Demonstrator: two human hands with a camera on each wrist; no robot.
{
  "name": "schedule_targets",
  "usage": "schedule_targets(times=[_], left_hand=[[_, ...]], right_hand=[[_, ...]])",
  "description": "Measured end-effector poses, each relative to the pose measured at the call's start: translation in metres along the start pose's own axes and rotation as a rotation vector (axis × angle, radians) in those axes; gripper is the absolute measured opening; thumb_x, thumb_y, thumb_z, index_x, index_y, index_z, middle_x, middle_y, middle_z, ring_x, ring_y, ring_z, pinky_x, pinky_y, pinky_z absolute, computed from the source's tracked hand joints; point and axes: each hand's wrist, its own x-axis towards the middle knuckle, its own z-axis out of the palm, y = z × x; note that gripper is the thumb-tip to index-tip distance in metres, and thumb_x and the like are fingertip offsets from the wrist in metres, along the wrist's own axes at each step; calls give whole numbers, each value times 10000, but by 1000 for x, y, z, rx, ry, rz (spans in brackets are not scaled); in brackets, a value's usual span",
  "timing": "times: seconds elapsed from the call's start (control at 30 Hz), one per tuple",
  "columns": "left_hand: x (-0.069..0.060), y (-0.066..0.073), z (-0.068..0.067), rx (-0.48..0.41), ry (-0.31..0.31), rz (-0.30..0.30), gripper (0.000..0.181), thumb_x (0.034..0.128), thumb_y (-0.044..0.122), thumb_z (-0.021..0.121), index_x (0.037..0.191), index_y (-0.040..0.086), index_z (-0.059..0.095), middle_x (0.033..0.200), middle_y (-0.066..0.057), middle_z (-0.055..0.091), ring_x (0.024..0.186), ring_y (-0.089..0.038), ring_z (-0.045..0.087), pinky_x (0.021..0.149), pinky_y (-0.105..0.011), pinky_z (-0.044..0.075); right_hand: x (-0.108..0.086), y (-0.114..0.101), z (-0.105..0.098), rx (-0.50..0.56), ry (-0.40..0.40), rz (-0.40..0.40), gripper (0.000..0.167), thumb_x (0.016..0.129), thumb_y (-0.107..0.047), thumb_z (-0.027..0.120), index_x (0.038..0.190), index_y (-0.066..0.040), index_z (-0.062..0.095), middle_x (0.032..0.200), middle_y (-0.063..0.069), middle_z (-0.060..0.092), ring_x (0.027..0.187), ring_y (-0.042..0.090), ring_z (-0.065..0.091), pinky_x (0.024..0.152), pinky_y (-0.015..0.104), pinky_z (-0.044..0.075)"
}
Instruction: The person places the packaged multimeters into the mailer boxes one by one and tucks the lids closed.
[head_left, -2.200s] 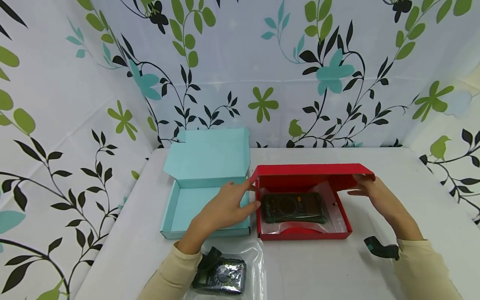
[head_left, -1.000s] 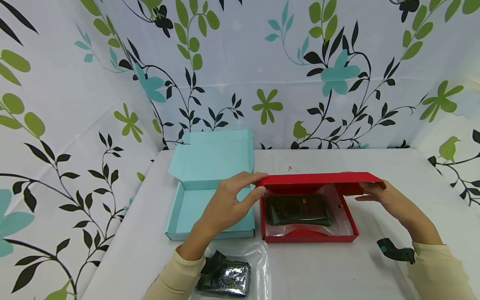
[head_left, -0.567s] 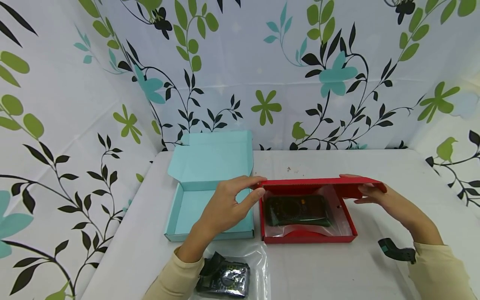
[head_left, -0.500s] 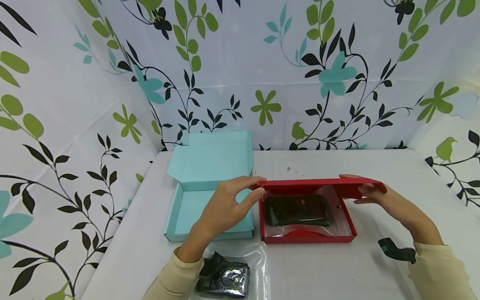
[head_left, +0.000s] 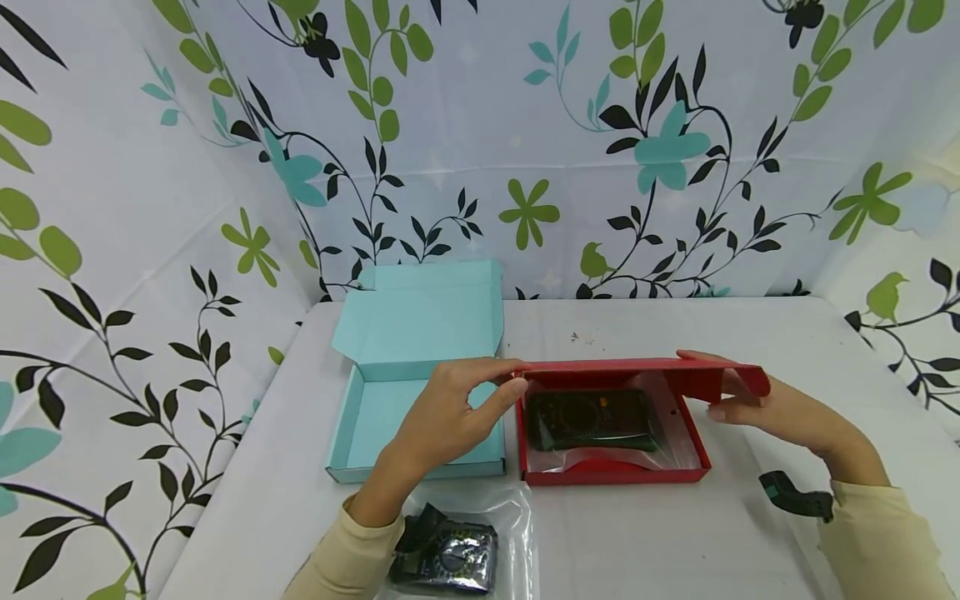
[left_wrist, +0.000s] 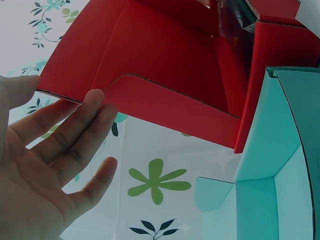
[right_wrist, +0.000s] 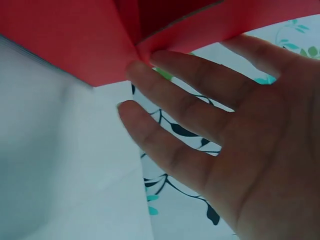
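A red cardboard box (head_left: 615, 476) stands on the table, its lid (head_left: 637, 367) tilted forward over it and partly raised. Inside lies a dark multimeter (head_left: 592, 419) in clear plastic. At the lid's left front corner, my left hand (head_left: 450, 408) pinches the edge; the left wrist view shows its fingers (left_wrist: 82, 127) against the red card. My right hand (head_left: 787, 412) holds the lid's right end, one digit on top and others under the side flap. In the right wrist view its fingers (right_wrist: 185, 100) reach up to the red flap.
Left of the red box, a light-blue box (head_left: 382, 417) stands with its lid up. In front, a clear plastic bag (head_left: 513, 533) contains a dark device with a round dial (head_left: 450, 554). A patterned curtain (head_left: 465, 125) rises behind the table (head_left: 615, 550).
The red lid has come down lower toward the box. My left fingers have shifted onto its front corner, and a right-hand digit now shows on top of the lid.
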Motion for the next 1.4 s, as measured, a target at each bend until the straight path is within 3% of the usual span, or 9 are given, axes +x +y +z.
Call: schedule_targets(times=[0.13, 0.3, 0.4, 0.5, 0.63, 0.87, 1.1, 1.4], left_hand=[[-1, 2, -1, 2, -11, -8, 325, 1060, 271, 623, 1293, 74, 735, 1216, 1, 739, 1096, -71, 667, 941, -335, 547], [-4, 4, -2, 14, -14, -16, 316, 1063, 260, 619, 1295, 82, 737, 1219, -2, 739, 1090, -93, 677, 932, -374, 557], [-5, 4, -2, 19, -18, -25, 310, 1068, 261, 610, 1281, 80, 743, 1199, 6, 743, 1072, -100, 686, 923, -406, 562], [-6, 5, -2, 23, -27, -32, 306, 1064, 265, 615, 1265, 77, 750, 1176, 16, 749, 1066, -99, 689, 923, -405, 561], [-9, 5, -2, 34, -40, -45, 318, 1053, 282, 633, 1260, 73, 752, 1175, 23, 749, 1092, -96, 685, 941, -383, 553], [-12, 5, 1, 31, -51, -43, 323, 1050, 282, 636, 1267, 69, 747, 1177, 22, 749, 1089, -97, 687, 941, -388, 555], [-15, 6, 3, 28, -70, -51, 339, 1053, 303, 633, 1284, 80, 740, 1208, 36, 738, 1118, -86, 674, 956, -367, 546], [-20, 8, 4, 32, -87, -53, 342, 1053, 299, 633, 1293, 80, 735, 1213, 52, 733, 1129, -111, 677, 958, -364, 544]], right_hand=[[-4, -6, -4, -43, -16, -34, 855, 894, -145, 762, 1635, -181, 337, 1453, 121, 522, 1214, 130, 542, 809, 415, 586], [-16, -16, -11, -151, 70, -103, 933, 865, -106, 781, 1654, -238, 303, 1484, -18, 537, 1230, 76, 552, 861, 320, 542], [-24, -20, -12, -123, 107, -207, 964, 827, 1, 747, 1657, -164, 286, 1542, 70, 509, 1305, 128, 535, 935, 253, 490], [-32, -24, -10, -57, 139, -266, 882, 837, 72, 646, 1638, -80, 308, 1541, 157, 496, 1331, 174, 529, 959, 209, 466], [-41, -27, -3, -32, 234, -218, 686, 922, 66, 545, 1583, -70, 427, 1500, 120, 544, 1284, 172, 561, 954, 198, 473], [-50, -28, 11, -95, 386, -101, 418, 1030, -9, 541, 1443, -45, 596, 1343, -63, 650, 1190, 75, 571, 881, 152, 472], [-54, -31, 20, -144, 423, -78, 304, 1070, -35, 501, 1319, -19, 673, 1103, 10, 747, 1051, 86, 618, 875, 142, 442], [-57, -37, 27, -216, 462, 4, 281, 1097, -128, 502, 1236, -63, 738, 994, -14, 761, 977, 45, 611, 819, 136, 442]])
